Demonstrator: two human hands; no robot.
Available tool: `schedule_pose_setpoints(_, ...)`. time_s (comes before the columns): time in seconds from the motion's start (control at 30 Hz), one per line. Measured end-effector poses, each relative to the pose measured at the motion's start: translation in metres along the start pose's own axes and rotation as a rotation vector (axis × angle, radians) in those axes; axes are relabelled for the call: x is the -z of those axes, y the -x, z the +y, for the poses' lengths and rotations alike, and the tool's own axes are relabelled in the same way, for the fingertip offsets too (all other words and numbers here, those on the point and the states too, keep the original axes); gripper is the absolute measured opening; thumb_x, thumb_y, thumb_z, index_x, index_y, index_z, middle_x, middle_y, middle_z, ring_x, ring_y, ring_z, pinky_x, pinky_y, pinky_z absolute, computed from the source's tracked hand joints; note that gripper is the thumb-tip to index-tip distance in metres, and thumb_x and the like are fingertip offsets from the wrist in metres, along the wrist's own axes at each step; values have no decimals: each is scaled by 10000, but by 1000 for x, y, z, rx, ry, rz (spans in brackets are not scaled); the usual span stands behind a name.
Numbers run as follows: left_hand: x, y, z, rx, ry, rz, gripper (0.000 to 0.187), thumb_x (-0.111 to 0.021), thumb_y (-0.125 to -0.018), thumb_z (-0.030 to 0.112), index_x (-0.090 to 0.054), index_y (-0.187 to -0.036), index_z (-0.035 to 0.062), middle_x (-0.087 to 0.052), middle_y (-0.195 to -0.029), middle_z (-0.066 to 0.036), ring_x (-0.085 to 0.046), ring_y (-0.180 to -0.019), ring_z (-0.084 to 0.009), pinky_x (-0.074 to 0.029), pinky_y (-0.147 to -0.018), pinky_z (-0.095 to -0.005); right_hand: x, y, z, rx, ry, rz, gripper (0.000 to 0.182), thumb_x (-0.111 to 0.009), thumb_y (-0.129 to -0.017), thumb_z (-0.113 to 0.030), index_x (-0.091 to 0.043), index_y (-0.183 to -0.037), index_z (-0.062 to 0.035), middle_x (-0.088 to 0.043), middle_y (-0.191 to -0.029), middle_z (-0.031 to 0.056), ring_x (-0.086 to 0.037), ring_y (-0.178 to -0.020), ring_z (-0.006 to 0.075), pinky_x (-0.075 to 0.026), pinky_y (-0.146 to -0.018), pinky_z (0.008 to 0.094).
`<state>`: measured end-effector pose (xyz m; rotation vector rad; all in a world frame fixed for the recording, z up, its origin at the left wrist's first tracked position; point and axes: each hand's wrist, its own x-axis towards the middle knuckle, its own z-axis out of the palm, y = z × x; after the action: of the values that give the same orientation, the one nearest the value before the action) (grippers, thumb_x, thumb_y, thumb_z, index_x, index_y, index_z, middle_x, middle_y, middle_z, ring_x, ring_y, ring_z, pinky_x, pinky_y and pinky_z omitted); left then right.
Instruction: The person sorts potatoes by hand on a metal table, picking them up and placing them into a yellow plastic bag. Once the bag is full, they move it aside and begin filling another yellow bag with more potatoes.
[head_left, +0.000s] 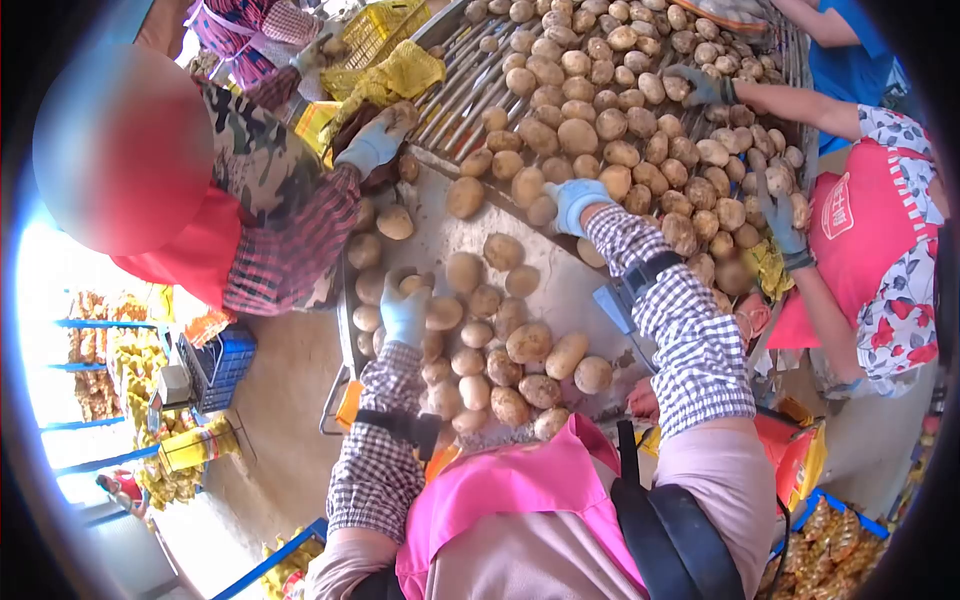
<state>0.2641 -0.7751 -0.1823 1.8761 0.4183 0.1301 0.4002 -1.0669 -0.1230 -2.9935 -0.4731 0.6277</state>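
Note:
My left hand (pixel 404 312), in a light blue glove, is over the near pile of potatoes on the metal tabletop. Its fingers are curled round a potato (pixel 415 284). Farther up, my right hand (pixel 580 204), gloved alike, reaches to the lower edge of the roller bed. Its bent fingers are against a potato (pixel 541 211), partly hidden by the glove. Loose potatoes (pixel 529 343) lie between my arms and close to my pink apron. Single potatoes (pixel 465 197) sit higher on the metal tabletop (pixel 560 290).
Many potatoes cover the metal rollers (pixel 462 105). A person in a red head covering (pixel 190 250) works at left with a gloved hand (pixel 372 143). At right, co-workers' gloved hands (pixel 700 86) touch potatoes. A yellow crate (pixel 375 40) stands beyond; a blue crate (pixel 222 365) is at left.

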Motion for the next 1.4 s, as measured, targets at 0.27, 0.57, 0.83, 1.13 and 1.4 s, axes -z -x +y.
schedule_pose_setpoints(0.27, -3, 72, 11, 310, 379, -195, 251, -574, -914, 146, -584, -1144, 47, -638, -943, -38, -616, -801, -140, -524, -691, -247, -30, 16, -61, 149, 118, -85, 615, -791, -696, -368, -580, -1247, -198, -471, -1319, 180, -559, -1145, 339, -488, -924, 424)
schedule_pose_setpoints(0.57, 13, 112, 61, 324, 1085, -459, 434, -488, -960, 179, -411, -1377, 86, -457, -1342, -109, -457, -1228, -267, -372, -1058, -469, -47, 159, -104, 77, -1403, -127, 688, -694, -801, -492, -481, -1333, -113, -530, -1223, 91, -555, -1091, 211, -485, -887, 321)
schedule_pose_setpoints(0.83, 21, 173, 46, -86, 628, -722, 610, -555, -945, 238, -269, -1475, 134, -352, -1456, -116, -378, -1327, -248, -332, -1100, -391, -116, 237, -153, 197, -2160, -253, 646, -599, -885, -525, -446, -1337, -91, -570, -1205, 91, -566, -1051, 197, -502, -810, 311)
schedule_pose_setpoints(1.13, 3, 236, 3, 204, 758, -660, 476, -470, -994, 405, -490, -1277, 23, -573, -1162, -59, -540, -1044, -173, -451, -941, -355, -136, 339, -190, -221, -1163, 343, 608, -681, -785, -157, -439, -1342, -118, -607, -1040, 148, -624, -946, 261, -510, -785, 367)
schedule_pose_setpoints(1.4, 13, 238, 31, 322, 580, -899, 566, -612, -893, 385, -445, -1319, 51, -484, -1230, -156, -527, -1077, -277, -495, -880, -407, -238, 440, -112, 69, -2392, 179, 259, -574, -912, -153, -489, -1149, -96, -570, -757, 53, -508, -559, 146, -402, -486, 275)
